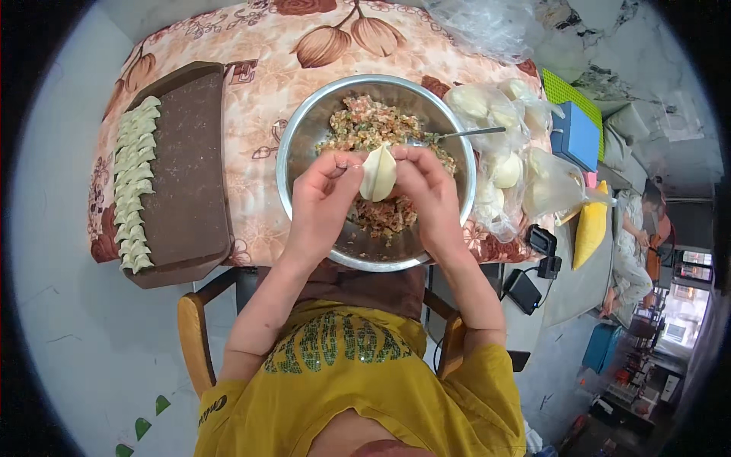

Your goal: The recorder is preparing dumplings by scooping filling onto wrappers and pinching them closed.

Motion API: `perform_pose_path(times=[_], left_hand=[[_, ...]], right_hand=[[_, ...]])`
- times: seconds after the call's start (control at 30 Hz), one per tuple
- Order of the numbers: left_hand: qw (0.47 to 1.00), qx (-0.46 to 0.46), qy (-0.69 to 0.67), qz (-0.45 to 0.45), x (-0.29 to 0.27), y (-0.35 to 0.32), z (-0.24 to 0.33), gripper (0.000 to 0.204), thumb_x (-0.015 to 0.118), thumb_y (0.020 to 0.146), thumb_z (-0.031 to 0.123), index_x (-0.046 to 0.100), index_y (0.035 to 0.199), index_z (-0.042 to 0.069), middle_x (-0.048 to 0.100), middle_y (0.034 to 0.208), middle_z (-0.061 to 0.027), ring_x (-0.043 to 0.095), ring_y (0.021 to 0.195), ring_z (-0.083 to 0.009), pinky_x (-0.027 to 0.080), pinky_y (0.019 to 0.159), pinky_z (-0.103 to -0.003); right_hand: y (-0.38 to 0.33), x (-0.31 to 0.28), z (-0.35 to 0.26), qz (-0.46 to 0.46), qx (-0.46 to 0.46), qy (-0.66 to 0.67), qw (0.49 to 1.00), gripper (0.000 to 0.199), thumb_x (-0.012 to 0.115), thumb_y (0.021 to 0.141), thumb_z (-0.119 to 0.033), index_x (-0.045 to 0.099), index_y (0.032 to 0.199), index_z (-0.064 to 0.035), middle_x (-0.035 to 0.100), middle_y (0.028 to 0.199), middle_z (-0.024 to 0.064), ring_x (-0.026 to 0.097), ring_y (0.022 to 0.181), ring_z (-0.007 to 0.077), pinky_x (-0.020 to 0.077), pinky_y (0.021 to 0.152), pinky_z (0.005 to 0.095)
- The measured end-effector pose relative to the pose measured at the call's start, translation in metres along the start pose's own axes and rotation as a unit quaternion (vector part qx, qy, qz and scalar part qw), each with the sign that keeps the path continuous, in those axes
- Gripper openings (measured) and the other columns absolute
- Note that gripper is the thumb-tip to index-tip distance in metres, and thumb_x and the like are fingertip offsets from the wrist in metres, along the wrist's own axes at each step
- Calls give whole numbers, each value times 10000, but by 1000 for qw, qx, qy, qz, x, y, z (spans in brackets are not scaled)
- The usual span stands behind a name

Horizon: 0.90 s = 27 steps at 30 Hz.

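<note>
Between my two hands is a pale dough dumpling, folded upright with a seam along it. My left hand pinches its left edge with thumb and fingers. Its right edge is pinched by my right hand. Both hands are over a large steel bowl of minced filling with green bits. A metal spoon leans in the bowl, its handle over the right rim. To the left, a brown tray carries a column of shaped dumplings along its left side.
Right of the bowl lie plastic bags of dough wrappers on the flowered tablecloth. Farther right are a blue box, a yellow cushion and a black device with a cable. Another person sits at the far right. Chair arms flank me.
</note>
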<state>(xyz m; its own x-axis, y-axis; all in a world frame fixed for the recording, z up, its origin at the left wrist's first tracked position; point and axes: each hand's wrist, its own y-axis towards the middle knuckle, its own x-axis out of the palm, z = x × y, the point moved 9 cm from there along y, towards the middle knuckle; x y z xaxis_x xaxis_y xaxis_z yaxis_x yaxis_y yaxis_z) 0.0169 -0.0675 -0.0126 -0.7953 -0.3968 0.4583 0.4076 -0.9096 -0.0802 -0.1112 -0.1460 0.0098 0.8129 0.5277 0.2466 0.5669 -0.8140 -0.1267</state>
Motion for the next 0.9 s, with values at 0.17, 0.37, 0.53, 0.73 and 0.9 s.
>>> perform_pose_path(times=[0.17,0.37,0.53,0.73,0.9], left_hand=[[996,66,54,-17,8,-7,10,101,593,1025,73,633,1092,9,693,1185,-66,634,962,-72,515,845,-233],[994,-84,-69,-19,2,5,-10,159,653,991,64,637,1139,10,693,1169,-58,645,987,-88,524,864,-241],[998,-13,35,-43,12,0,3,218,663,995,97,674,1189,-2,712,1066,-34,649,949,-82,521,847,-234],[999,-32,27,-24,3,3,-3,227,672,990,108,709,1180,-10,725,1012,-27,668,866,-78,533,783,-220],[994,-102,-44,-6,-5,7,-13,227,671,989,136,705,1166,-3,735,1035,-61,703,902,-115,563,775,-243]], right_hand=[[-2,-3,0,6,-29,-88,996,218,676,980,-70,609,1158,36,641,1032,42,608,913,66,545,756,233],[-6,-10,-8,6,-109,-52,993,116,659,985,-55,646,1069,24,611,1099,26,603,922,66,516,786,236],[-9,-1,-13,-19,-127,-132,983,93,658,981,-48,648,1042,22,583,1095,26,599,907,62,496,746,209],[-7,-25,-13,23,-34,-7,999,98,663,981,-78,686,1059,-24,711,938,13,629,805,49,496,692,215],[-12,-68,-24,61,8,87,994,97,678,964,-77,701,1054,-49,717,958,0,648,806,59,502,690,213]])
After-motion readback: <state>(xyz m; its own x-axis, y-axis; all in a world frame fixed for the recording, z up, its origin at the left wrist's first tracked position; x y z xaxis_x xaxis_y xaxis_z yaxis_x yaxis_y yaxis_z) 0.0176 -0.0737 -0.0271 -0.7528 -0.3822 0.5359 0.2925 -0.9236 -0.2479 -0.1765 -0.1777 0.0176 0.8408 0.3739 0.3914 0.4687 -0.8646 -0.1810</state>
